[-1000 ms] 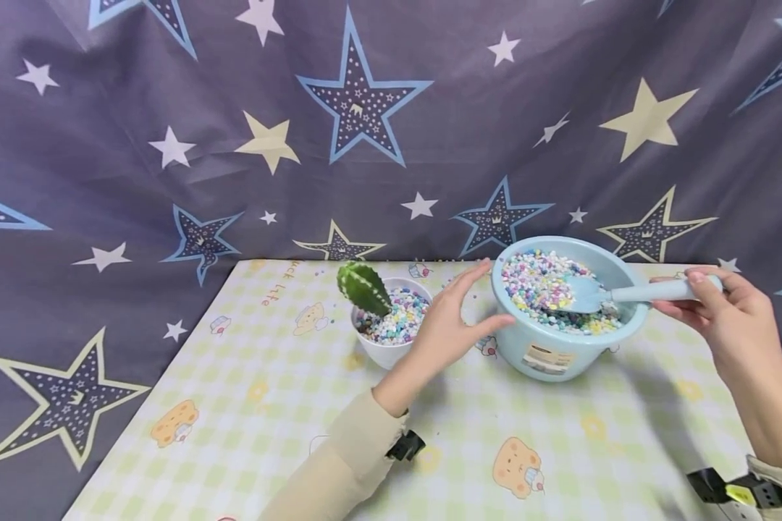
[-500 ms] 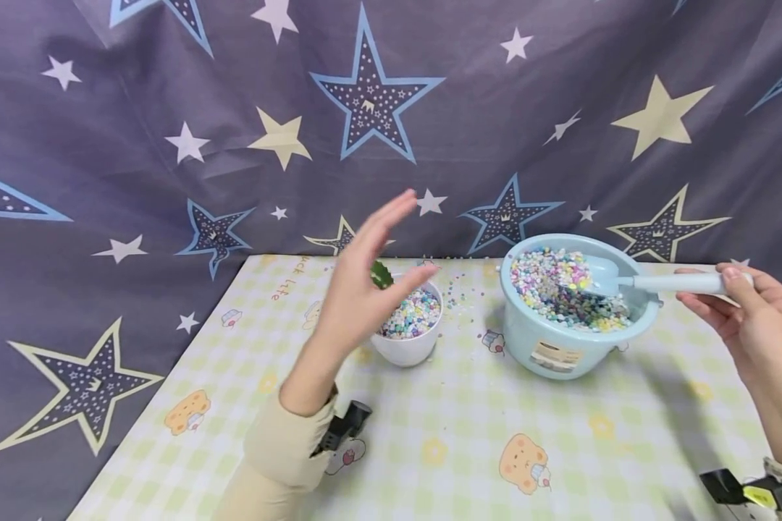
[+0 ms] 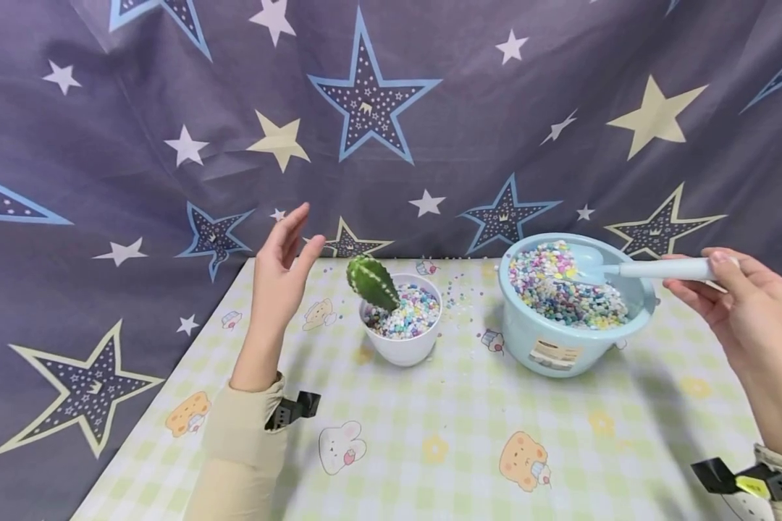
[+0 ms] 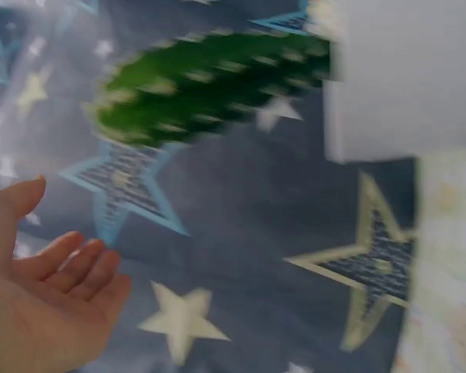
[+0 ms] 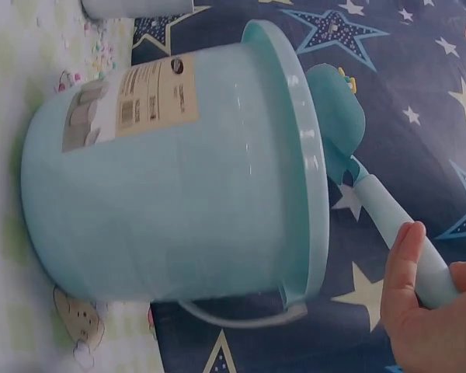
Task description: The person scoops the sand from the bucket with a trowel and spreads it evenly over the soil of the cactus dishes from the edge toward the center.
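Observation:
My right hand [image 3: 749, 311] grips the handle of a light blue scoop [image 3: 665, 269] over the light blue bucket [image 3: 554, 347]. Colourful pebbles lie on the scoop's blade, and more pebbles [image 3: 570, 304] fill much of the bucket. In the right wrist view the scoop [image 5: 334, 116] shows just above the bucket rim [image 5: 307, 155]. To the left stands a white pot [image 3: 404, 351] holding a green cactus [image 3: 373, 282], which leans left among pebbles. My left hand [image 3: 280, 278] is raised left of the cactus, apart from it, holding nothing, its fingers loosely bent in the left wrist view.
Loose pebbles [image 3: 459, 297] are scattered on the table between pot and bucket. A checked cloth [image 3: 469, 434] with cartoon prints covers the table. Behind its far edge hangs a dark curtain [image 3: 450, 174] with stars. The bucket's bail handle [image 5: 241, 320] hangs at its side.
My left hand has moved left, from beside the bucket past the pot to beyond the cactus. My right hand has lifted the scoop with pebbles slightly out of the bucket's heap.

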Demonstrator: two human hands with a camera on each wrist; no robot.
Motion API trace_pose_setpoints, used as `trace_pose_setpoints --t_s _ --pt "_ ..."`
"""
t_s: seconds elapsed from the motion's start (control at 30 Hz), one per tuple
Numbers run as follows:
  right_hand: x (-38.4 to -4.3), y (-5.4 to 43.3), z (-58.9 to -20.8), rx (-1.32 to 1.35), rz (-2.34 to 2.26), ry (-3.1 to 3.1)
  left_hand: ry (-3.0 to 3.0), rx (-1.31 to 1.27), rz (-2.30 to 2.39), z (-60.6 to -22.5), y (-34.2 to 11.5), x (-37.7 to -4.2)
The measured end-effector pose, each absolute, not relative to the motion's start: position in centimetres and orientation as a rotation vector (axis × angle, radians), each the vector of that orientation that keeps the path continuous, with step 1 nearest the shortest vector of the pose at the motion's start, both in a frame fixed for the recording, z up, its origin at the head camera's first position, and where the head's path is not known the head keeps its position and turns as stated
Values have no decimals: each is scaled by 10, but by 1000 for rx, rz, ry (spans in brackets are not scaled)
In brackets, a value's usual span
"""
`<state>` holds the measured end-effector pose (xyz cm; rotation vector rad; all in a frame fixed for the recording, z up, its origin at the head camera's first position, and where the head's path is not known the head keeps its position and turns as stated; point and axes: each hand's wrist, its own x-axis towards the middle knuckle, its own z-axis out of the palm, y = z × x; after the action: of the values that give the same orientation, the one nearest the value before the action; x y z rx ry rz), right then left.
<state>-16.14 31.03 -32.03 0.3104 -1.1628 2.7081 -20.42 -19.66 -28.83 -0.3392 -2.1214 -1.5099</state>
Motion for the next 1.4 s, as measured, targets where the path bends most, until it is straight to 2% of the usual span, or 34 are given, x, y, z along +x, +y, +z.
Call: trace_pose_setpoints --t_s 0.2,0.37,0.53,0.8,1.17,1.4 --pt "-166 298 -322 381 2775 -1123 -2254 -321 -1493 -331 -214 -228" --pt "-169 284 -322 387 2792 -1163 -2482 -515 -1563 -358 -221 -237" --pt "-172 269 -321 408 2841 -1175 -2724 -745 -1624 -375 -220 -237" --pt "-176 245 -321 372 2885 -1251 -2869 -852 -1631 -385 -209 -232" --pt "-179 218 -322 339 2916 -1435 -2860 -671 -1494 -392 -198 -222" --pt "-182 205 -320 345 2901 -1553 -2806 -470 -1422 -397 -185 -206"
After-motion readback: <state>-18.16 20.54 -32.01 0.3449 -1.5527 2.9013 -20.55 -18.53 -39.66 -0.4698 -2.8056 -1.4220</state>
